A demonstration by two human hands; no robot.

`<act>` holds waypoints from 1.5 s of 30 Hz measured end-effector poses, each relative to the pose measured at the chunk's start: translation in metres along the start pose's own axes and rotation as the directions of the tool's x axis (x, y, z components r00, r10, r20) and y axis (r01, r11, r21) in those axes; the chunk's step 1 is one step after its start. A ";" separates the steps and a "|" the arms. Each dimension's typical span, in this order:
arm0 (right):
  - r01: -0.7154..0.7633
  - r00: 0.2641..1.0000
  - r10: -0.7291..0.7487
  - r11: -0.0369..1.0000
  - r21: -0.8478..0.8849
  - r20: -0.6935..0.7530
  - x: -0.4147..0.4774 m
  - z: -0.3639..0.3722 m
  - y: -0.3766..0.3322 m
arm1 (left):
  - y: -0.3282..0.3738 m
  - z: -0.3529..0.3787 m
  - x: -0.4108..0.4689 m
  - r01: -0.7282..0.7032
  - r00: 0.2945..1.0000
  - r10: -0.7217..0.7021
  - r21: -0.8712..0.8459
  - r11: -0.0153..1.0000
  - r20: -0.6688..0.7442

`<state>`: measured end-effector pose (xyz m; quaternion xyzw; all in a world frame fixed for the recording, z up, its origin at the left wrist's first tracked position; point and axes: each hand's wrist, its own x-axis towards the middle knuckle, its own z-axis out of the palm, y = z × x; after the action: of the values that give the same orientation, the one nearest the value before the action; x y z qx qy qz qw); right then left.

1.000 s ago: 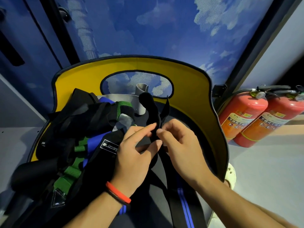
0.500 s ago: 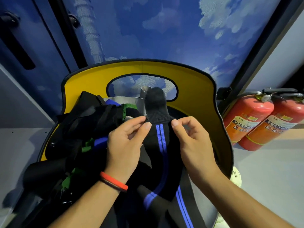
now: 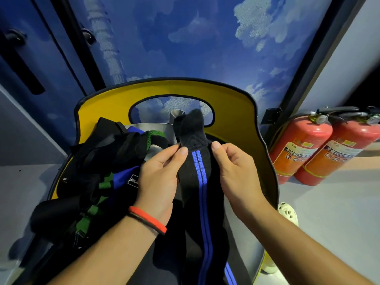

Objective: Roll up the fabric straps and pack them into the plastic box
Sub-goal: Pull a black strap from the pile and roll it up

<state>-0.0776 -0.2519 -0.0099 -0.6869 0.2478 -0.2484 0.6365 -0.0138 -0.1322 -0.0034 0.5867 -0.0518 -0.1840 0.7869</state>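
Observation:
A black fabric strap with two blue stripes [image 3: 200, 182] runs from between my hands down toward me, its black end standing up above my fingers. My left hand [image 3: 159, 175] pinches the strap's left edge near the top. My right hand [image 3: 236, 171] pinches its right edge at the same height. To the left lies a pile of other straps [image 3: 98, 175], black, green and blue, tangled together on the seat. No plastic box shows in this view.
The straps lie on a yellow chair with a black rim [image 3: 236, 112] and an oval cutout in its back. Two red fire extinguishers [image 3: 308, 149] stand on the floor at the right. A blue sky-printed wall [image 3: 185, 38] rises behind.
My hands have moved apart and spread the strap flat, so its blue stripes face me; a second ago they were close together on a bunched black end.

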 end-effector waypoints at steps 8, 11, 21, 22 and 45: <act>-0.057 0.996 0.060 0.997 0.055 -0.062 0.005 -0.014 0.004 | 0.000 0.013 -0.003 -0.113 0.993 0.105 0.155 0.981 0.056; -0.059 0.993 0.066 0.996 0.073 -0.099 0.005 -0.019 0.001 | 0.003 0.024 -0.008 -0.018 0.995 0.013 0.050 0.999 0.101; 0.048 0.979 -0.051 0.999 -0.019 -0.200 0.003 -0.027 -0.009 | 0.032 0.027 -0.002 0.081 0.974 -0.149 0.360 0.930 0.168; 0.043 0.978 -0.050 0.998 -0.037 -0.204 0.001 -0.027 -0.008 | 0.032 0.026 0.002 0.058 0.981 -0.125 0.387 0.920 0.150; 0.104 0.972 0.105 0.616 -0.781 0.212 0.024 0.017 0.073 | -0.042 0.008 0.133 0.096 0.989 -0.150 0.688 0.719 0.019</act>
<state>-0.0500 -0.2594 -0.0829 -0.9203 0.2540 -0.0307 0.2960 0.0976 -0.1963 -0.0586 0.8305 -0.1058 -0.2249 0.4984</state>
